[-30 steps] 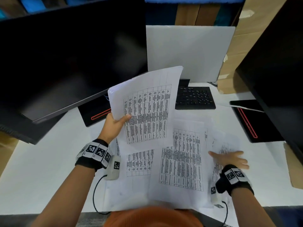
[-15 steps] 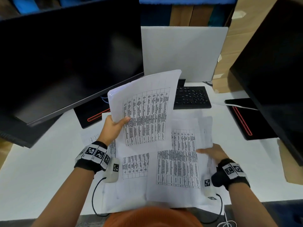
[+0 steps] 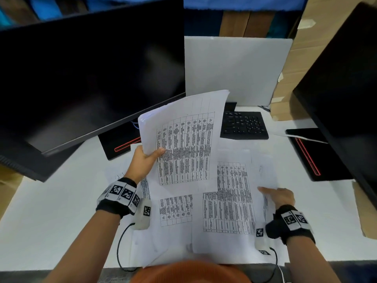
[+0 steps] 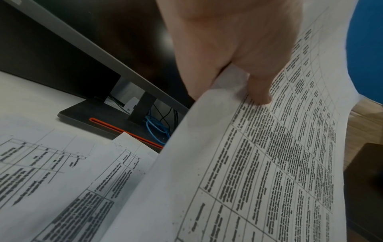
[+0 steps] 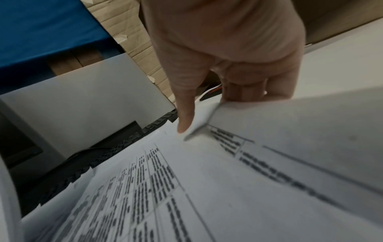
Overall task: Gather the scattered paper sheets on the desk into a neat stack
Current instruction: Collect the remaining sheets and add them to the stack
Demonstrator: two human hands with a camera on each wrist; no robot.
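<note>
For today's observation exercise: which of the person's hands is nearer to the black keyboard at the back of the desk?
Left, though only slightly. The left hand holds raised sheets left of the keyboard; the right hand sits nearer the desk's front edge, on loose papers.

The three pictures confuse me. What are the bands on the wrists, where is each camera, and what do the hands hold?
No robot: a person wears cameras. The head view looks down at a white desk; each wrist view looks along one hand. The checkered bands are wrist straps with small cameras. The left hand holds a raised bundle of sheets, thumb on top. The right hand lifts the edge of a loose sheet. More sheets lie scattered. Behind stand two monitors and a keyboard.
</note>
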